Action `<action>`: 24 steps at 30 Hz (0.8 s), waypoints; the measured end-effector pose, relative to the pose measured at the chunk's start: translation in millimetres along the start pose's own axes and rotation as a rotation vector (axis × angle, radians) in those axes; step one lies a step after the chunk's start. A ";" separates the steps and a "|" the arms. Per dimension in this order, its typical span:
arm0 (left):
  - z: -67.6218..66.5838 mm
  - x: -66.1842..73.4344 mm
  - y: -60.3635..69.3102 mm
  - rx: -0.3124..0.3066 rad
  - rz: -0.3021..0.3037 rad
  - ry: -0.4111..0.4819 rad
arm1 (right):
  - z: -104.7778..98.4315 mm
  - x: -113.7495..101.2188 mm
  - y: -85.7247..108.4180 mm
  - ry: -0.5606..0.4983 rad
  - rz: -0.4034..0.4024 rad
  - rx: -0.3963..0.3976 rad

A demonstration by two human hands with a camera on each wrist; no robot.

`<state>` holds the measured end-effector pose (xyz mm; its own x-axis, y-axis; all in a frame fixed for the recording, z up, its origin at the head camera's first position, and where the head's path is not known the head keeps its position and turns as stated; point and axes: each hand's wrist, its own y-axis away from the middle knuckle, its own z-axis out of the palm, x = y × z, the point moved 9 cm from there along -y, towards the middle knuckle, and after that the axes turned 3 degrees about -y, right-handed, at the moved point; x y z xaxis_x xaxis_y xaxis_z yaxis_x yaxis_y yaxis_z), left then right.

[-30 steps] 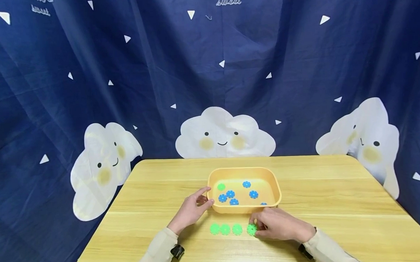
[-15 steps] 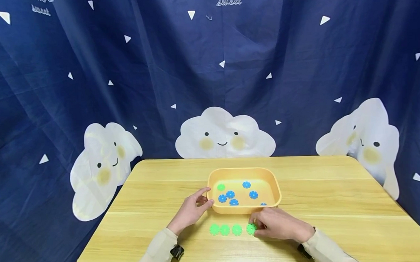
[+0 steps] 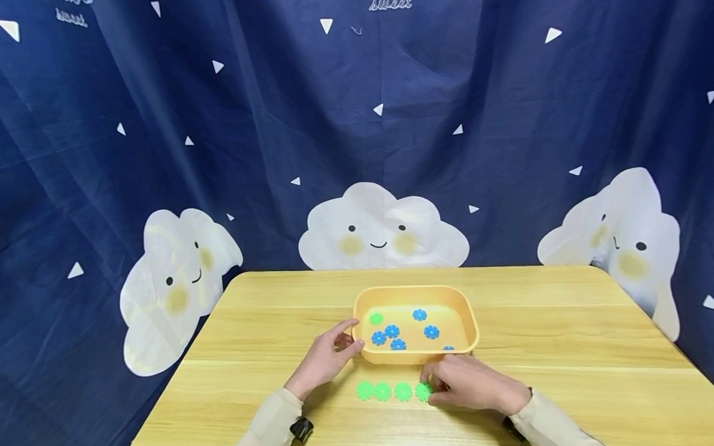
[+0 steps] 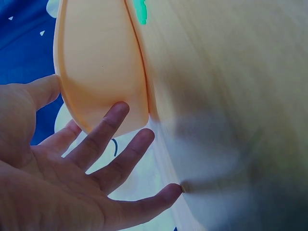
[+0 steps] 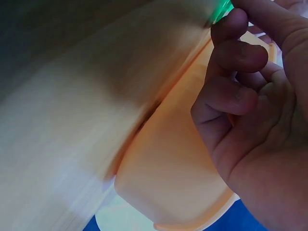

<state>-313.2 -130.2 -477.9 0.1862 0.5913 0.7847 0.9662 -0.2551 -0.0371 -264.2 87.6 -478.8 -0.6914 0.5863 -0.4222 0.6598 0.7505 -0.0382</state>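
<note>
In the head view, my left hand touches the left end of the orange-yellow plastic bin, its thumb and index fingertip against the rim. The left wrist view shows that hand's fingers spread and fairly straight beside the bin's wall. Below the bin, my right hand pinches a green snowflake disc flat on the table, at the right end of a row. Left of it lie more green snowflake discs. Curled fingers of the right hand partly hide that disc in the right wrist view.
Several blue snowflake discs and one green disc lie inside the bin. The wooden table ends at a dark blue curtain printed with clouds.
My right hand has slid the pinched green disc slightly left, nearer the others in the row. The left hand and the bin have stayed put.
</note>
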 end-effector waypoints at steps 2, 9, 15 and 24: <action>0.1 -0.1 0.0 -0.001 0.000 -0.001 | 0.3 0.0 0.3 0.000 -0.002 0.003; -0.1 -0.3 0.2 0.003 -0.004 -0.006 | 0.9 -1.6 1.1 0.007 -0.012 0.007; -0.4 0.7 0.5 0.004 -0.003 -0.008 | 3.0 -0.9 1.0 0.016 -0.019 0.008; -0.2 0.2 0.6 0.002 -0.004 -0.009 | 3.3 -0.2 1.8 -0.008 0.000 -0.003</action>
<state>-312.6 -130.4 -477.7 0.1835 0.5992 0.7793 0.9674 -0.2507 -0.0350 -261.8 87.9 -481.8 -0.6890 0.5838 -0.4295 0.6590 0.7513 -0.0360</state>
